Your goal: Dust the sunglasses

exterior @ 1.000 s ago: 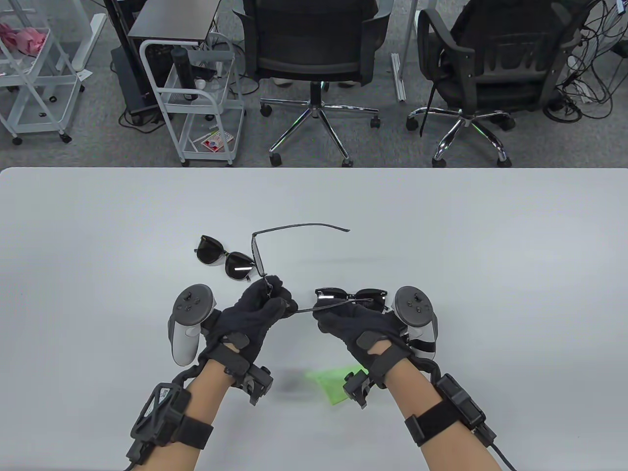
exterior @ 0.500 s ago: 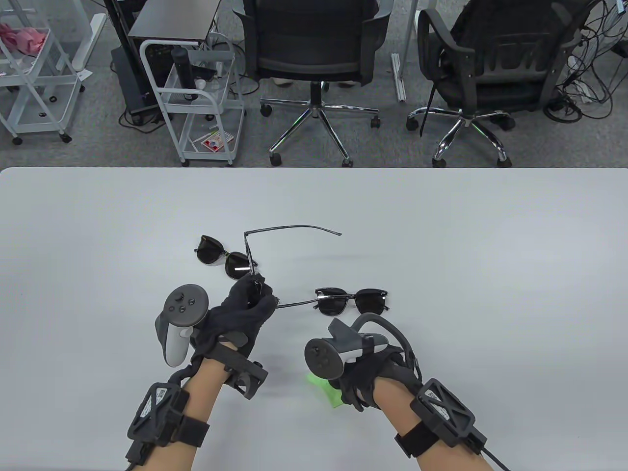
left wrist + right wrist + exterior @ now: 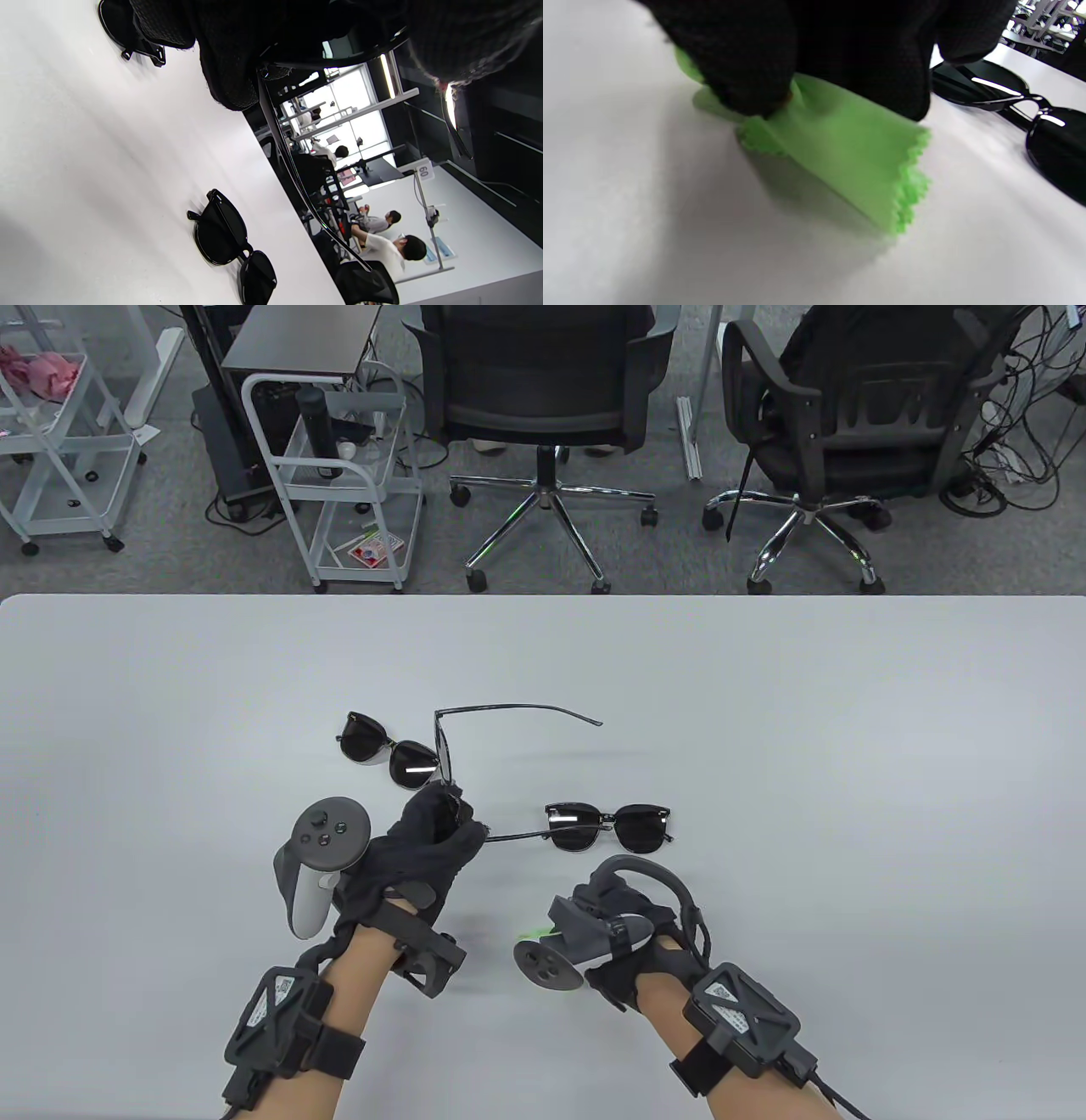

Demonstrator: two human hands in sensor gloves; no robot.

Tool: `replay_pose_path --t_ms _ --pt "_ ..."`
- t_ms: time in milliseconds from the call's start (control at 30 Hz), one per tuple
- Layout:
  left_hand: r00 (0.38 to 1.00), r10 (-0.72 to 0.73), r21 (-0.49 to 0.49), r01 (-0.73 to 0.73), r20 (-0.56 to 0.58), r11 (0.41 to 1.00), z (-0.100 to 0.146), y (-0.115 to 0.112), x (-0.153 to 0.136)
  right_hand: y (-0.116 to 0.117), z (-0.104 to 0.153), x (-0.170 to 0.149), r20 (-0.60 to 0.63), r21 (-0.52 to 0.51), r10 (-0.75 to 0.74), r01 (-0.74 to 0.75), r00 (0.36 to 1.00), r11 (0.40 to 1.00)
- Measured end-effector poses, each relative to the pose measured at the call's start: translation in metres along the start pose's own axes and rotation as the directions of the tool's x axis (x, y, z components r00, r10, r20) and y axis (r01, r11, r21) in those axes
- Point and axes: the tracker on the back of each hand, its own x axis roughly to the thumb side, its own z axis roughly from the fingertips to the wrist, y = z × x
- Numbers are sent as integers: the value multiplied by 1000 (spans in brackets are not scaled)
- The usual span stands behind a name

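While the left hand (image 3: 424,848) grips the held sunglasses (image 3: 445,763) at the frame front, temples open toward the centre of the frame, the right hand (image 3: 632,937) at lower centre-right pinches the green cloth (image 3: 840,144) against the surface (image 3: 806,729), fingers closed on it. Two more pairs lie on the surface: one (image 3: 386,751) left of centre, one (image 3: 607,827) just right of centre. Judgement: thin metal frame, light, springy temples, hinges fragile; lenses slick and smudge-prone. Hold by rim or bridge; wipe lenses through the soft, limp cloth.
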Motion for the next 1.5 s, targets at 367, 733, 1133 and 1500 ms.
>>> replay_pose_path --t_ms 367,733,1133,1500 --pt "691 -712 314 653 127 690 19 -5 42 -21 66 -87 -8 -698 -748 532 664 479" --pt "348 -936 551 771 59 321 35 -24 64 -9 69 -98 188 -685 -899 709 396 169" --pt "273 -960 587 770 54 252 38 -33 68 15 65 -87 371 -614 -907 681 -197 -399" --pt "300 -947 609 733 113 304 46 -43 77 -3 54 -69 481 -501 -865 767 -139 -402"
